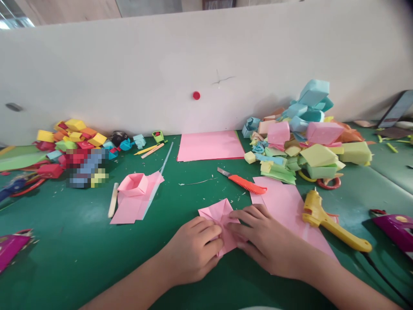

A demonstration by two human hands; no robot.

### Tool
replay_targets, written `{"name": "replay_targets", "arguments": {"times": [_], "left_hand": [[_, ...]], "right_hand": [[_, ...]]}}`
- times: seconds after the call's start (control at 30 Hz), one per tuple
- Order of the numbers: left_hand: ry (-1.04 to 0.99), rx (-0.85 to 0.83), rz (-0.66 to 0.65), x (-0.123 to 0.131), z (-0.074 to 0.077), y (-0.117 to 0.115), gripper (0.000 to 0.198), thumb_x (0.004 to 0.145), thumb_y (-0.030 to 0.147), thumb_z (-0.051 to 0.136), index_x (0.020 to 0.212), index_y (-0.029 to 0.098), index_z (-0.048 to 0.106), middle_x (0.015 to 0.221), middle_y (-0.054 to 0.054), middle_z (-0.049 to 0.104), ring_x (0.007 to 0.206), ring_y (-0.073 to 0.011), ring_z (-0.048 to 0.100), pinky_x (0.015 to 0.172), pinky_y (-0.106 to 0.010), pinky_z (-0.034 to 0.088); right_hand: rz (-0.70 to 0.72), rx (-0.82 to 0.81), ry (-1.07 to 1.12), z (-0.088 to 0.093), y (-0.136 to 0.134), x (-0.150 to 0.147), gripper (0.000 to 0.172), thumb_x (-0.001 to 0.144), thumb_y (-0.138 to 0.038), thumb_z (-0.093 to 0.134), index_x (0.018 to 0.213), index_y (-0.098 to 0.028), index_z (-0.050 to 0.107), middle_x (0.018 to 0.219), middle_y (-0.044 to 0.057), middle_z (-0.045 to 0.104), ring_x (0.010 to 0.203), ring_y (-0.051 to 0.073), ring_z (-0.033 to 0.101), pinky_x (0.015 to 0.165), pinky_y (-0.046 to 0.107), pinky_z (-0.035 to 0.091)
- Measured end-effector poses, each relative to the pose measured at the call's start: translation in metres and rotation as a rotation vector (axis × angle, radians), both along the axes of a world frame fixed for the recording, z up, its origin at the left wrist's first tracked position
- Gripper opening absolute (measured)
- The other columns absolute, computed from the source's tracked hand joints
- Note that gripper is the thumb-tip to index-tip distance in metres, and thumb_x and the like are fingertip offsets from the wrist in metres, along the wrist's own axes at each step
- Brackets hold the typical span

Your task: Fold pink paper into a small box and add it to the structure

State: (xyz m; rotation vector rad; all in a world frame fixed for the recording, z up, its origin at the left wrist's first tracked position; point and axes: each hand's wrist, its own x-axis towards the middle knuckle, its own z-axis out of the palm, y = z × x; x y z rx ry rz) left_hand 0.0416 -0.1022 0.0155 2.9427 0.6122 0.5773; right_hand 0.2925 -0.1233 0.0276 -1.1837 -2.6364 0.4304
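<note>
A partly folded pink paper (217, 215) lies on the green mat (80, 245) near the front edge. My left hand (193, 249) has its fingers curled and pressed on the paper's left side. My right hand (263, 241) presses the paper's right side with fingers bent down on a crease. Both hands meet over the paper and hide its near half.
A finished pink paper box (134, 184) sits on pink sheets at left. An orange utility knife (243, 183), a yellow glue gun (329, 221), a flat pink sheet (209, 145) and two heaps of coloured folded boxes (309, 142) (72, 137) surround the hands. A white partition (206, 64) closes the back.
</note>
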Motion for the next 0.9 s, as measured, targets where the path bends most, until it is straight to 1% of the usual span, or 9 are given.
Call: {"name": "replay_targets", "arguments": {"times": [0.13, 0.27, 0.37, 0.47, 0.53, 0.67, 0.77, 0.83, 0.9], "left_hand": [[-0.006, -0.021, -0.02, 0.0, 0.0, 0.003, 0.018, 0.097, 0.024, 0.051, 0.094, 0.016, 0.067, 0.099, -0.01, 0.069, 0.094, -0.0243, 0.065, 0.091, -0.041, 0.054], [0.001, 0.005, -0.03, 0.0, 0.0, 0.004, 0.019, 0.099, 0.028, 0.054, 0.092, 0.015, 0.066, 0.096, -0.01, 0.071, 0.091, -0.0234, 0.068, 0.09, -0.041, 0.056], [-0.006, 0.007, -0.035, 0.0, -0.001, 0.004, 0.017, 0.099, 0.023, 0.054, 0.09, 0.015, 0.065, 0.094, -0.009, 0.072, 0.092, -0.0221, 0.07, 0.093, -0.039, 0.057], [-0.06, -0.009, -0.029, -0.001, -0.004, 0.004, 0.019, 0.099, 0.011, 0.045, 0.097, 0.014, 0.064, 0.093, -0.009, 0.073, 0.094, -0.0202, 0.072, 0.097, -0.036, 0.057], [-0.106, -0.045, -0.027, -0.003, -0.007, 0.005, 0.023, 0.099, 0.007, 0.042, 0.102, 0.014, 0.064, 0.093, -0.008, 0.074, 0.095, -0.0198, 0.073, 0.096, -0.035, 0.057], [-0.174, -0.226, 0.054, -0.007, -0.009, 0.006, 0.021, 0.1, 0.01, 0.044, 0.102, 0.018, 0.063, 0.099, -0.006, 0.076, 0.097, -0.0192, 0.073, 0.089, -0.031, 0.059], [-0.177, -0.421, 0.178, -0.009, -0.007, 0.006, 0.017, 0.099, 0.014, 0.048, 0.102, 0.022, 0.063, 0.1, -0.002, 0.076, 0.091, -0.0163, 0.074, 0.081, -0.027, 0.058], [-0.183, -0.534, 0.256, -0.009, -0.005, 0.007, 0.015, 0.098, 0.016, 0.051, 0.103, 0.024, 0.063, 0.099, 0.001, 0.076, 0.087, -0.0146, 0.074, 0.077, -0.024, 0.058], [-0.223, -0.633, 0.295, -0.009, -0.005, 0.007, 0.015, 0.098, 0.018, 0.053, 0.107, 0.025, 0.062, 0.102, 0.002, 0.076, 0.091, -0.0142, 0.074, 0.08, -0.024, 0.059]], "right_hand": [[-0.025, -0.051, 0.007, 0.002, -0.002, 0.0, 0.043, 0.089, -0.031, 0.068, 0.131, -0.025, 0.061, 0.129, 0.009, 0.062, 0.113, 0.031, 0.052, 0.101, 0.052, 0.039], [-0.018, -0.041, -0.003, 0.001, -0.001, 0.0, 0.038, 0.094, -0.028, 0.061, 0.132, -0.027, 0.061, 0.123, 0.007, 0.064, 0.111, 0.029, 0.053, 0.099, 0.051, 0.04], [0.001, -0.032, -0.017, 0.002, 0.0, 0.0, 0.035, 0.098, -0.025, 0.055, 0.132, -0.027, 0.061, 0.123, 0.007, 0.065, 0.111, 0.028, 0.054, 0.1, 0.051, 0.039], [0.018, -0.056, -0.03, 0.004, 0.0, 0.002, 0.04, 0.092, -0.035, 0.067, 0.131, -0.027, 0.062, 0.125, 0.008, 0.064, 0.112, 0.03, 0.053, 0.1, 0.052, 0.04], [0.016, -0.061, -0.028, 0.004, -0.001, 0.002, 0.043, 0.089, -0.039, 0.07, 0.13, -0.028, 0.063, 0.122, 0.009, 0.064, 0.111, 0.031, 0.054, 0.098, 0.052, 0.042], [0.011, -0.019, 0.013, 0.003, -0.001, 0.001, 0.025, 0.1, -0.03, 0.054, 0.121, -0.026, 0.068, 0.111, 0.009, 0.066, 0.105, 0.027, 0.057, 0.092, 0.047, 0.046], [0.031, 0.029, 0.044, 0.0, 0.001, -0.001, 0.03, 0.105, -0.022, 0.04, 0.116, -0.023, 0.068, 0.109, 0.009, 0.067, 0.101, 0.025, 0.059, 0.088, 0.043, 0.049], [0.014, 0.061, 0.053, -0.004, 0.003, -0.002, 0.032, 0.106, -0.021, 0.037, 0.109, -0.02, 0.069, 0.103, 0.008, 0.069, 0.093, 0.023, 0.061, 0.083, 0.04, 0.05], [-0.025, 0.084, 0.061, -0.007, 0.005, -0.002, 0.032, 0.107, -0.023, 0.038, 0.101, -0.019, 0.069, 0.092, 0.007, 0.069, 0.082, 0.021, 0.061, 0.076, 0.037, 0.05]]}}
